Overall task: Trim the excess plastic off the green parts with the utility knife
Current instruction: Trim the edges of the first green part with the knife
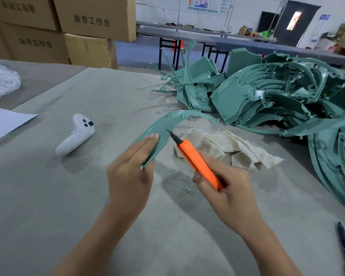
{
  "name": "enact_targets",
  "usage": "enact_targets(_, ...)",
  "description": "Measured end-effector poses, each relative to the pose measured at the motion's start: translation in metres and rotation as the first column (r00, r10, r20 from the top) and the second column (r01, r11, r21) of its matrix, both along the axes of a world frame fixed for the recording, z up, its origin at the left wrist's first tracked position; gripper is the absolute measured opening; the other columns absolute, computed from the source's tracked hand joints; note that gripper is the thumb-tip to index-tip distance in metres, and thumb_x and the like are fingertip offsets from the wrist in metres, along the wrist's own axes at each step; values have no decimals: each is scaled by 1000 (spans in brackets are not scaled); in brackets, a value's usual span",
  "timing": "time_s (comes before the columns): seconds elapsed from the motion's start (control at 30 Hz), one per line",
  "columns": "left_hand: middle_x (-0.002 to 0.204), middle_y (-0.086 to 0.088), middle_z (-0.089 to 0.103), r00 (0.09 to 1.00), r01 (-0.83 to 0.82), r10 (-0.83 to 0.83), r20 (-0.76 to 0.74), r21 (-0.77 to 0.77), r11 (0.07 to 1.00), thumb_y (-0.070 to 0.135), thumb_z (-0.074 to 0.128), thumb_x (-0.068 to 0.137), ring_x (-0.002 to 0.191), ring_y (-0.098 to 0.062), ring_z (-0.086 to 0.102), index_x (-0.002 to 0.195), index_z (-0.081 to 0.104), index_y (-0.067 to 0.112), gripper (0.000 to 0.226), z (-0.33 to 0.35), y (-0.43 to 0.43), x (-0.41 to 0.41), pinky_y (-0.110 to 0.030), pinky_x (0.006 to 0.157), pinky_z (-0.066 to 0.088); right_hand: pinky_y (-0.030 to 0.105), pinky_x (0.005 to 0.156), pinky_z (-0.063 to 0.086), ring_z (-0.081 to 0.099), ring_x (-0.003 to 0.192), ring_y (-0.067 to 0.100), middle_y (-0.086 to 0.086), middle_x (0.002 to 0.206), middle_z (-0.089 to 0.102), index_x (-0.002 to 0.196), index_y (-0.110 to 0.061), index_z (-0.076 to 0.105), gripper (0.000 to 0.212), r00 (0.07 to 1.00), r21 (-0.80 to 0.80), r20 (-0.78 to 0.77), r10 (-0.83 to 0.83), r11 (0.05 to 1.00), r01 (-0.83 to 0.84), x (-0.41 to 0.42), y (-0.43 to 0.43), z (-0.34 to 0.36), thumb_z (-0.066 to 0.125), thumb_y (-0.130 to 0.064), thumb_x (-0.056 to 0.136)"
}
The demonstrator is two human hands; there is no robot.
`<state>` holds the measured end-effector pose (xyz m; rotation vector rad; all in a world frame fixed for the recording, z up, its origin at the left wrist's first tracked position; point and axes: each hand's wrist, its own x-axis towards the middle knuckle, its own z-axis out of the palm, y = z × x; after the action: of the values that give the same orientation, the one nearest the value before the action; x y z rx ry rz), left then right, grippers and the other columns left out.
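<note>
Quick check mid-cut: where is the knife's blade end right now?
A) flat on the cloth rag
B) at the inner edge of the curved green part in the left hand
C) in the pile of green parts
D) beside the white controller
B: the right hand grips the orange utility knife, and its dark blade end sits at the inner curve of the curved green part that the left hand holds.

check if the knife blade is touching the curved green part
Cannot tell. In the head view the blade tip of the utility knife overlaps the inner edge of the curved green part, but it is blurred; neither contact nor gap shows.
</note>
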<state>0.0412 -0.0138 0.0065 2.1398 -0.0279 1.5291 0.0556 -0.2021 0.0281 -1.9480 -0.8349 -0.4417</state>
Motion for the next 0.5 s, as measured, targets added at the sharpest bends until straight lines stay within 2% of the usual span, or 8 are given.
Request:
enact_targets(0.1,111,7,61,1000,-5,5,-5,3,1000,-3,59,84,105,-9,58,106,73,3,27,2,1,0,-6,96,36,11,53,34,42,52,4,-5,65,53,118,-35,67,53,995,-14,-6,103,995,-104,-4,-2,2,63,0,79)
enact_targets(0.17,111,7,60,1000,-6,6,5,21,1000,-5,61,83,105,-10,58,107,72,3,28,1,1,0,-6,98,36,14,52,35,44,51,9,-2,65,56,118,-38,67,45,993,45,-26,119,992,-118,-4,-1,3,61,-10,82)
enact_targets(0.23,113,5,60,1000,5,-6,26,21,1000,-10,64,78,104,-9,59,108,71,3,34,-1,-1,0,-7,99,37,16,48,35,43,48,13,4,64,57,117,-42,66,42,999,113,-36,34,993,-29,-2,0,2,59,-17,84)
enact_targets(0.3,114,4,60,998,42,-43,52,18,999,-15,63,75,104,-9,60,110,70,5,40,-2,-2,1,-11,101,39,20,43,34,43,47,16,6,62,59,118,-47,61,45,996,129,-33,-87,987,90,3,1,0,60,-15,86)
enact_targets(0.37,115,3,61,996,55,-57,66,32,998,-15,63,75,104,-9,61,111,69,5,41,-4,-1,1,-13,101,41,20,42,34,42,47,16,6,62,59,119,-47,58,49,991,115,-33,-128,985,131,5,0,-1,60,-12,85)
enact_targets(0.5,110,5,64,1000,-5,5,8,-2,1000,-8,64,79,103,-9,60,107,72,4,32,-4,1,2,-7,95,38,10,49,31,39,47,3,-2,62,52,113,-41,67,50,999,43,-27,41,998,-40,0,0,0,62,-3,82)
